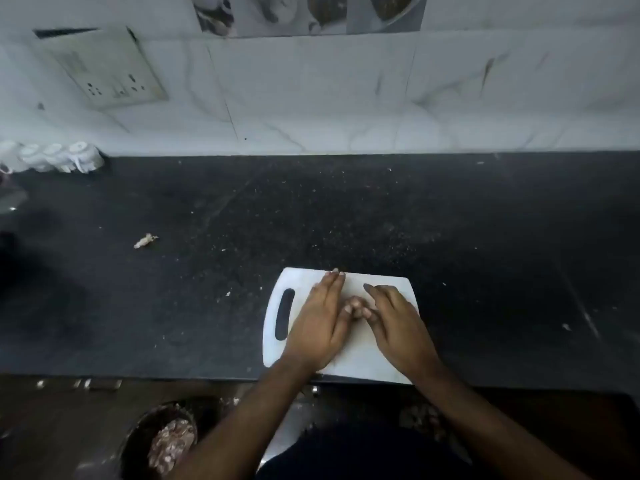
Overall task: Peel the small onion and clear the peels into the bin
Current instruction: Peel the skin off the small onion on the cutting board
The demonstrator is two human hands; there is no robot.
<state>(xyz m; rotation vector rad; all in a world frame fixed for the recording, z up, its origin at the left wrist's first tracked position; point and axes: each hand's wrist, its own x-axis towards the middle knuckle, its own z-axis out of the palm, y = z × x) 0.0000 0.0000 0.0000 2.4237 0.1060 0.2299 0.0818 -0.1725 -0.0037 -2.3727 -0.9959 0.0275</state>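
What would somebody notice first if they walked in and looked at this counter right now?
Most striking is the white cutting board at the near edge of the dark counter, with the left hand and right hand lying on it, fingers meeting over something small that can't be made out. Next, a pale scrap lies alone on the counter to the left. Below the counter edge, a dark bin holds a heap of peels.

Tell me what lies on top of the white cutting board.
Both hands rest on the cutting board: left hand flat, right hand beside it. Whatever lies under them, peels or onion, is hidden.
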